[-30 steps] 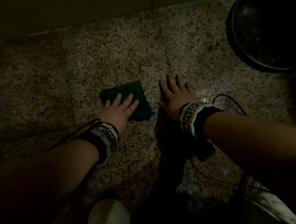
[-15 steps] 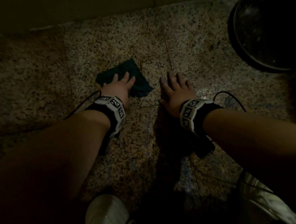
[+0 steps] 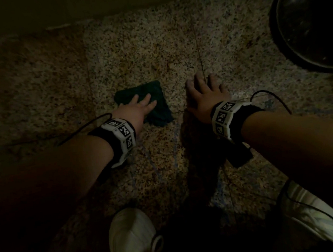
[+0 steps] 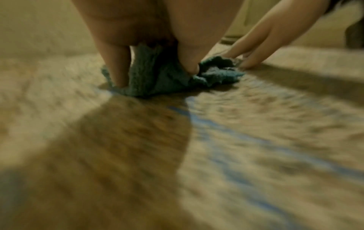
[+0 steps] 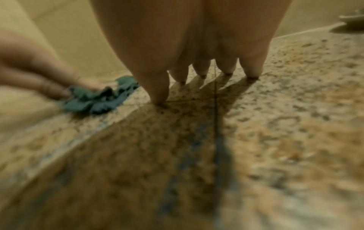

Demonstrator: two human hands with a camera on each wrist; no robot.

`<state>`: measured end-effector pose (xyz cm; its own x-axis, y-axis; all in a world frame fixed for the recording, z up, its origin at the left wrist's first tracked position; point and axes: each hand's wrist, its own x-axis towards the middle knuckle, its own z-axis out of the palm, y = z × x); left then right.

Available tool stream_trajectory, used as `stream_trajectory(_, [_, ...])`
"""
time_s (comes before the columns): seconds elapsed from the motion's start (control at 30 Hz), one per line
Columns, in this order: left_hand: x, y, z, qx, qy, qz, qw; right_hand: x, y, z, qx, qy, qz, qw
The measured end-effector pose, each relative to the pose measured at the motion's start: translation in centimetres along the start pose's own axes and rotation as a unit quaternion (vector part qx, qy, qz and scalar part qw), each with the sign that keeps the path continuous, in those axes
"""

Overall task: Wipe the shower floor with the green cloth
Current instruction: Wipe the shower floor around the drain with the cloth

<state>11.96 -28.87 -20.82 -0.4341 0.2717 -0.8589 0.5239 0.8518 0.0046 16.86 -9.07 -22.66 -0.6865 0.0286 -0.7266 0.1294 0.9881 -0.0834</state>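
The green cloth (image 3: 161, 114) lies crumpled on the speckled stone shower floor (image 3: 143, 46). My left hand (image 3: 137, 108) presses down on it with straight fingers, covering its near left part. The left wrist view shows the cloth (image 4: 157, 80) bunched under the left hand's fingertips (image 4: 118, 73), blurred. My right hand (image 3: 205, 93) lies flat on the bare floor just right of the cloth, fingers spread and holding nothing. In the right wrist view the right hand's fingertips (image 5: 159, 93) touch the floor, with the cloth (image 5: 98, 99) and my left hand (image 5: 39, 74) at the left.
A dark round basin (image 3: 310, 20) stands at the far right corner. The wall base (image 3: 88, 3) runs along the top. My two white shoes (image 3: 131, 237) (image 3: 313, 221) stand on the floor near me. Thin black cables trail from both wrist bands.
My left hand first pushed the cloth away toward the wall, then drew it back toward me. The right hand stayed planted on the floor.
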Motion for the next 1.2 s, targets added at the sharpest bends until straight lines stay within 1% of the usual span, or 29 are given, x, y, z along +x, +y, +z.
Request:
stream_trajectory(0.07, [1.3, -0.9, -1.3, -0.006, -0.007, -0.013, 1.0, 0.0, 0.1, 0.0, -0.005, 0.002, -0.005, 1.0])
stream_trajectory(0.2, [2.9, -1.1, -4.0, -0.061, 0.006, -0.037, 0.997, 0.3, 0.2, -0.2, -0.014, -0.008, -0.002, 1.0])
stream_trajectory(0.23, [2.9, -1.1, -4.0, -0.07, 0.022, -0.037, 0.997, 0.2, 0.2, -0.2, -0.014, -0.008, -0.002, 1.0])
stream_trajectory(0.3, [2.7, -1.2, -3.3, -0.083, 0.093, -0.031, 0.992, 0.2, 0.2, 0.0, -0.01, -0.002, -0.005, 1.0])
stream_trajectory(0.33, [2.4, -1.4, -2.9, -0.091, 0.107, -0.026, 0.99, 0.3, 0.2, 0.0, -0.005, 0.002, -0.007, 1.0])
stream_trajectory(0.4, [1.7, -1.5, -2.3, -0.102, 0.075, -0.017, 0.992, 0.2, 0.2, 0.0, 0.003, 0.005, -0.005, 1.0])
stream_trajectory(0.5, [0.3, -1.0, -1.2, -0.072, 0.032, -0.028, 0.996, 0.1, -0.1, -0.1, 0.003, 0.0, 0.002, 1.0])
stream_trajectory(0.57, [-0.4, -1.0, 0.4, -0.044, 0.007, -0.023, 0.999, 0.1, -0.2, -0.5, 0.012, -0.007, 0.012, 1.0])
stream_trajectory(0.63, [-1.0, -1.1, 2.2, -0.04, -0.01, -0.017, 0.999, 0.1, -0.4, -1.2, 0.031, -0.012, 0.021, 0.999])
stream_trajectory(0.7, [-1.4, -1.1, 2.9, -0.045, -0.008, -0.024, 0.999, 0.0, -1.0, -2.1, 0.03, -0.002, 0.015, 0.999])
stream_trajectory(0.77, [-1.7, -1.0, 2.5, -0.022, -0.005, -0.023, 0.999, 0.1, -1.8, -2.7, 0.011, 0.005, -0.004, 1.0])
stream_trajectory(0.87, [-1.6, -1.4, 1.3, 0.007, -0.021, -0.012, 1.0, 0.0, -3.1, -2.5, -0.009, -0.015, -0.033, 0.999])
stream_trajectory(0.9, [-1.3, -1.8, 1.0, 0.002, -0.012, -0.011, 1.0, -0.1, -3.4, -2.2, -0.007, -0.026, -0.037, 0.999])
stream_trajectory(0.97, [-0.6, -2.7, 0.6, -0.025, 0.021, -0.028, 0.999, -0.5, -3.7, -1.4, 0.001, -0.042, -0.042, 0.998])
stream_trajectory(1.07, [0.5, -3.1, -0.7, -0.077, 0.072, -0.06, 0.993, -1.0, -3.7, -0.8, -0.016, -0.046, -0.039, 0.998])
stream_trajectory(1.1, [0.6, -3.0, -1.2, -0.081, 0.077, -0.068, 0.991, -1.0, -3.6, -0.8, -0.022, -0.045, -0.039, 0.998])
stream_trajectory(1.2, [0.5, -2.5, -2.0, -0.079, 0.037, -0.084, 0.993, -0.9, -3.0, -1.0, -0.026, -0.045, -0.055, 0.997])
